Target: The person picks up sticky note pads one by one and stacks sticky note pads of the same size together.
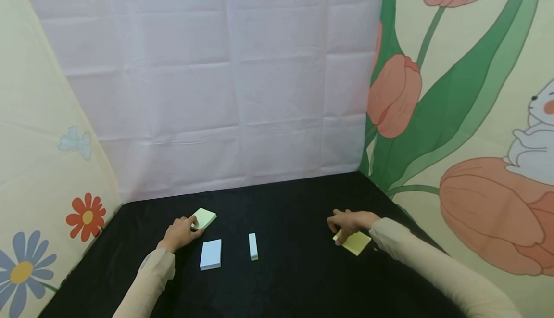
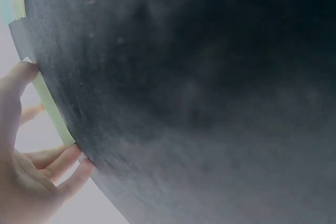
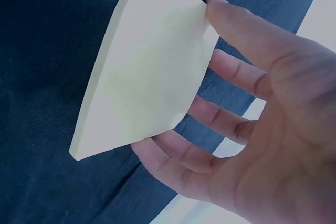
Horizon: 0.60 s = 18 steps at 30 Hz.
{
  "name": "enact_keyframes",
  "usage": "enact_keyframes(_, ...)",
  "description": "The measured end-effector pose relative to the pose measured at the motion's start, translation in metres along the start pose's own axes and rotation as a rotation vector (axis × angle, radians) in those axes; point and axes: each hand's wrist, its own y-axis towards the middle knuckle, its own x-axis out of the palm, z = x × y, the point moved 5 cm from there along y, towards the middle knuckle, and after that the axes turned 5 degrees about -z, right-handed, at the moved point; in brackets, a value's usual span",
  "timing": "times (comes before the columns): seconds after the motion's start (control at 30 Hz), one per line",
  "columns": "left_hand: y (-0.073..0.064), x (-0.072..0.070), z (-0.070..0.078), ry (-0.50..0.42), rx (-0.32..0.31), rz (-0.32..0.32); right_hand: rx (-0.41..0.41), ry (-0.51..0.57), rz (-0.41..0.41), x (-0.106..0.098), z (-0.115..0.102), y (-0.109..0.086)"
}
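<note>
On the left, my left hand (image 1: 178, 235) grips a light green sticky note pad (image 1: 205, 218) lying on the black cloth. In the left wrist view, the thumb is at one end of the green pad's edge (image 2: 54, 109) and fingertips are at the other. Over on the right, my right hand (image 1: 346, 222) holds a square yellow sticky note pad (image 1: 357, 244). From the right wrist, the yellow pad (image 3: 149, 66) shows its broad face, with the thumb at one corner and several fingertips along its near edges.
A light blue pad (image 1: 210, 254) lies just in front of the green one, right of my left forearm. Further right is a narrow pale blue strip pad (image 1: 253, 246). The black cloth (image 1: 294, 279) meets a white curtain (image 1: 277, 92) behind and printed panels at both sides.
</note>
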Motion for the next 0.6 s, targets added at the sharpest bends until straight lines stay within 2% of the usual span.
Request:
enact_keyframes(0.37, 0.0006, -0.0009, 0.0014, 0.002, -0.020, 0.014, -0.012, 0.055, -0.011, -0.0046, -0.0019, -0.0075)
enact_keyframes(0.6, 0.0007, -0.0009, 0.0021, -0.001, -0.027, 0.017, 0.002, 0.160, 0.010, -0.0042, -0.0009, -0.0096)
